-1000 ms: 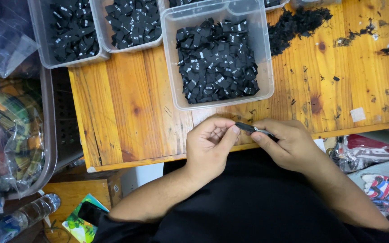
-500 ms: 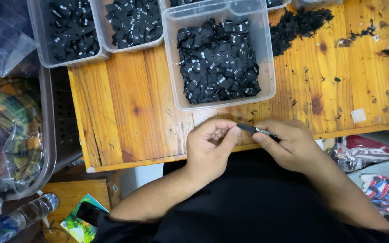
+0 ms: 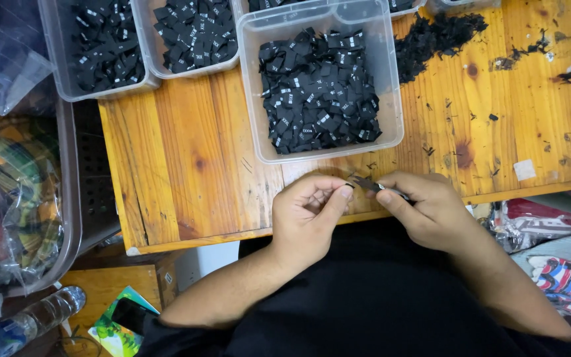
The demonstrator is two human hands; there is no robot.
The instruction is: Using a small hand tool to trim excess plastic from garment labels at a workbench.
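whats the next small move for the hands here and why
Probably close the small dark tool in the right hand on whatever the left hand pinches: the tool's tip meets the left fingertips just in front of the tub of black labels. The pinched piece is too small to identify.

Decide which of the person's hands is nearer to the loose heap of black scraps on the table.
Right. The right hand lies below the scrap heap; the left hand sits farther left, beyond the big tub.

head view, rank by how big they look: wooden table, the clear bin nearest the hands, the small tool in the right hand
1. wooden table
2. clear bin
3. small tool, held in the right hand
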